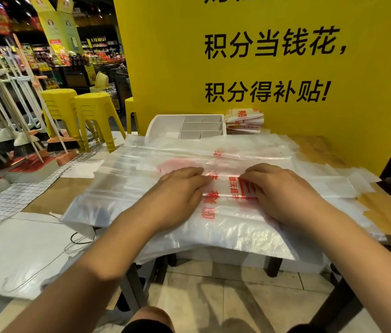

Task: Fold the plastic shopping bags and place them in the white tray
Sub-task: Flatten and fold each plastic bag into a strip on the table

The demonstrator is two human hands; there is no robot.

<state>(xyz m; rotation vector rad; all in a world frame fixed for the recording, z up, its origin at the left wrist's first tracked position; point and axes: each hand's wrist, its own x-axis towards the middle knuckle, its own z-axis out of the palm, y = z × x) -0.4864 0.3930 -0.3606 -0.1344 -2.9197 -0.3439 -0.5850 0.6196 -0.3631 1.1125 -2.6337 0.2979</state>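
My left hand (180, 188) presses flat on the top bag (223, 187) to pin it; my right hand (283, 191) curls its grip round the fold to crease it; the white tray (157, 123) stands behind.

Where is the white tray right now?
Head view: the white tray sits at the back of the table, left of centre, with folded bags stacked just to its right.

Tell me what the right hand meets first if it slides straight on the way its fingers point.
Likely the fingertips of the left hand: the right hand points leftward across the plastic bag, straight at them.
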